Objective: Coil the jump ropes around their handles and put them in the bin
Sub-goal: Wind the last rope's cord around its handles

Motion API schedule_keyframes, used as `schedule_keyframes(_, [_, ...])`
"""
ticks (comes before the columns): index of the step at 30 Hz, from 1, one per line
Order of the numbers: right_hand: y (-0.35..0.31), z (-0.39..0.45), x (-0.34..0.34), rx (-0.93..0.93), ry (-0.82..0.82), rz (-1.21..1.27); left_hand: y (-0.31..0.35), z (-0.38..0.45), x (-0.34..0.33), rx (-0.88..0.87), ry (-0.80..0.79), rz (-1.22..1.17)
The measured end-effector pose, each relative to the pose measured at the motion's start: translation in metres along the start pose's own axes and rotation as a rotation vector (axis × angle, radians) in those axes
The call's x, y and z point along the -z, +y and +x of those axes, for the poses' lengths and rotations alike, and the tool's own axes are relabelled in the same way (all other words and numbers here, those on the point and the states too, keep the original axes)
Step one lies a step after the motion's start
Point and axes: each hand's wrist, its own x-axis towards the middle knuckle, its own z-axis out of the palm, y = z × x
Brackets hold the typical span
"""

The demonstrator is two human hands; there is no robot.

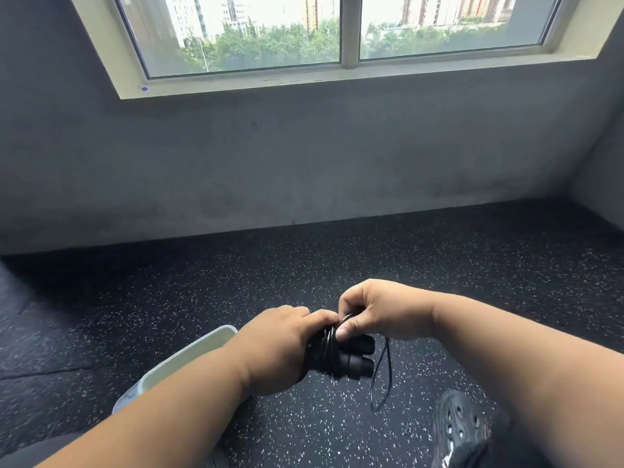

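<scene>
Hands grip: left (277, 346) clasps coiled handles (341, 356), right (378, 312) pinches rope (388, 366) (black).

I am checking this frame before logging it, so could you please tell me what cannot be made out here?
- Bin contents: head view, left forearm covers most of it.
- Handles' far ends: hidden inside the left hand.
- Where the rope meets the coil: hidden under the right hand.
- Shoe: cut off by the bottom edge.
</scene>
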Motion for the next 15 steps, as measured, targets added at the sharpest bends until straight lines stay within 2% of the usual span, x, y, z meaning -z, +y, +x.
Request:
schedule_keyframes(2, [0.003, 0.000, -0.002, -0.013, -0.035, 0.156, 0.005, -0.003, 0.004, -0.007, 0.005, -0.087])
schedule_keyframes(5, [0.001, 0.000, 0.002, -0.004, -0.041, 0.341, 0.015, -0.008, 0.010, 0.047, 0.063, -0.353])
schedule_keyframes(10, [-0.003, -0.001, 0.012, 0.023, -0.138, 0.812, 0.024, -0.010, 0.002, 0.084, 0.146, -0.778])
schedule_keyframes(15, [-0.007, 0.007, -0.002, 0.050, -0.074, 1.026, 0.026, -0.007, -0.004, 0.115, 0.267, -1.018])
